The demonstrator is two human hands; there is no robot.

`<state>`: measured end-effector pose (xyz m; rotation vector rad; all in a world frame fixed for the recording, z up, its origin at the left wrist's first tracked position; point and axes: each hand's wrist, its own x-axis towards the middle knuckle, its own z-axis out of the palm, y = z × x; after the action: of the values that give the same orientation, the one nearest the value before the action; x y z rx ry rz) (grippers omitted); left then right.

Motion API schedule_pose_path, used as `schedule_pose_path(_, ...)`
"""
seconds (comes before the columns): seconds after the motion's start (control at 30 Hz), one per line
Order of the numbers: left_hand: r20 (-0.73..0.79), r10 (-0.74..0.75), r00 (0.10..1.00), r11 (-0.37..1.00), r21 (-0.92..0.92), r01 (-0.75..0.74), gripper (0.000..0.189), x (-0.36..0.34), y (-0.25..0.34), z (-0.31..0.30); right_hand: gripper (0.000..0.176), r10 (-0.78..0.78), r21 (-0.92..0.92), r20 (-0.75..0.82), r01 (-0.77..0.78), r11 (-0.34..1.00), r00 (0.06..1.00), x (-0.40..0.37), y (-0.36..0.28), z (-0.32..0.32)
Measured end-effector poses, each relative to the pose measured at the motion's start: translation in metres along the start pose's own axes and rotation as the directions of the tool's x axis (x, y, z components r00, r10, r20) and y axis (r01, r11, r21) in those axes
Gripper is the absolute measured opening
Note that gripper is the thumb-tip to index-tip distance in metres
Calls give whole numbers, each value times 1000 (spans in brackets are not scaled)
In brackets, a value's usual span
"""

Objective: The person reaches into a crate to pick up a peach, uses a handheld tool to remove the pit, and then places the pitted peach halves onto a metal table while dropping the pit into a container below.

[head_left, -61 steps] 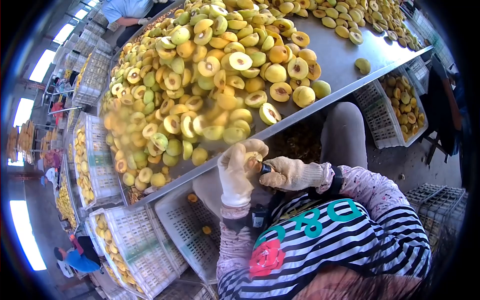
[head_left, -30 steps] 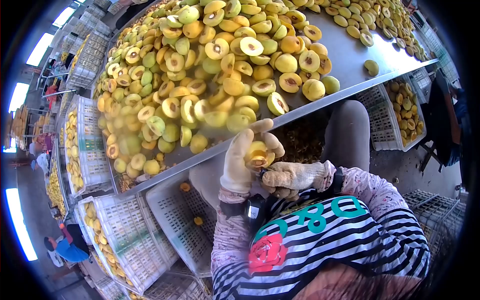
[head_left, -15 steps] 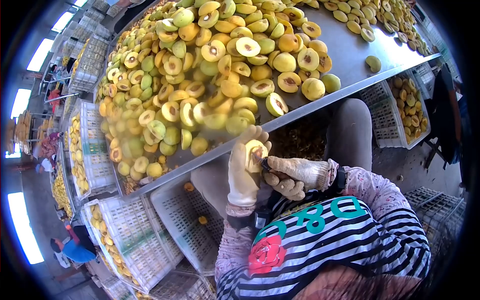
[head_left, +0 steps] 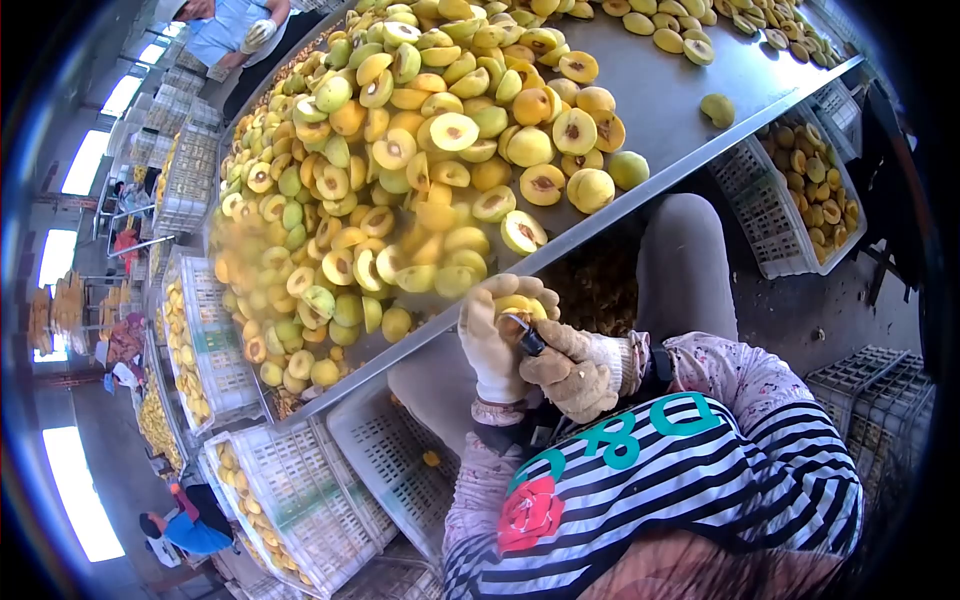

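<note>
In front of my chest, near the table edge, my gloved left hand (head_left: 487,340) is closed around a yellow peach half (head_left: 518,305). My gloved right hand (head_left: 582,372) grips a pitting knife (head_left: 531,342) by its dark handle. The knife's thin curved metal blade is at the cut face of the peach half. Just beyond my hands, a large heap of halved peaches (head_left: 400,150) covers much of the metal table (head_left: 670,110). One cut half (head_left: 523,232) lies close to the table's rim, near my left hand.
A white crate (head_left: 365,440) with a few fruit pieces stands at my left, beside a crate of peach halves (head_left: 290,490). Another filled crate (head_left: 760,220) is at the right. Across the table at upper left is a co-worker (head_left: 215,35). Scraps lie under the table edge.
The peach half has tilted in my left hand and the knife's curved blade now shows against it. My right hand has turned slightly. The view has shifted, bringing a co-worker into sight.
</note>
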<state>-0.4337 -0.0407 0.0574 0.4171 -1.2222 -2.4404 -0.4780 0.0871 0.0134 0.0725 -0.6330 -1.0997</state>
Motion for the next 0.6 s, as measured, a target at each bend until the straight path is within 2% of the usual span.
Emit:
schedule_pose_path(0.03,10,-74,997,983,-169,75,37,3,-3,1,55,-39,-2,-27,39,999,999,-1,1,5)
schedule_pose_path(0.1,58,-215,975,846,-488,215,39,6,-12,0,55,-89,-32,-59,88,996,994,-4,7,15)
schedule_pose_path(0.13,73,-298,952,800,-525,291,37,6,-18,-8,56,-102,-63,-63,98,993,993,-5,9,20)
schedule_pose_path(0.17,93,-304,948,829,-465,311,37,6,-24,-12,56,-114,-94,-66,107,990,991,-6,11,25)
schedule_pose_path(0.2,30,-316,948,834,-467,293,38,0,-28,-15,56,-162,-176,-110,141,974,981,-8,10,28)
schedule_pose_path(0.23,-34,-321,946,844,-464,270,38,-3,-24,-12,56,-111,-209,-43,100,973,993,-8,4,26)
schedule_pose_path(0.27,-159,-341,927,885,-386,259,40,-3,-12,-9,57,-60,-247,23,64,967,998,-8,-2,24)
schedule_pose_path(0.3,-277,-299,913,925,-318,207,43,-6,1,-3,57,-98,-282,-27,87,955,995,-11,-2,25)
schedule_pose_path(0.33,-310,-190,931,974,-178,140,44,-16,15,2,58,-122,-324,-94,85,942,988,-13,0,30)
schedule_pose_path(0.37,-342,-219,914,965,-217,150,46,-20,24,-9,58,-144,-369,-159,77,926,977,-13,-1,32)
schedule_pose_path(0.4,-373,-248,894,954,-256,158,48,-24,32,-19,58,-139,-416,-139,69,907,981,-11,-4,29)
schedule_pose_path(0.43,-343,-204,917,971,-190,145,50,-34,42,-29,56,-146,-491,-120,69,869,982,-10,-3,32)
schedule_pose_path(0.5,-333,-43,942,999,-29,35,48,-57,61,-46,58,-170,-508,-187,53,860,968,-8,-3,30)
schedule_pose_path(0.57,-372,56,926,995,97,-21,50,-84,84,-66,60,-165,-515,-214,33,856,963,-7,-6,30)
schedule_pose_path(0.6,-385,105,917,954,300,16,42,-99,98,-80,60,-163,-520,-214,28,854,963,-4,-8,26)
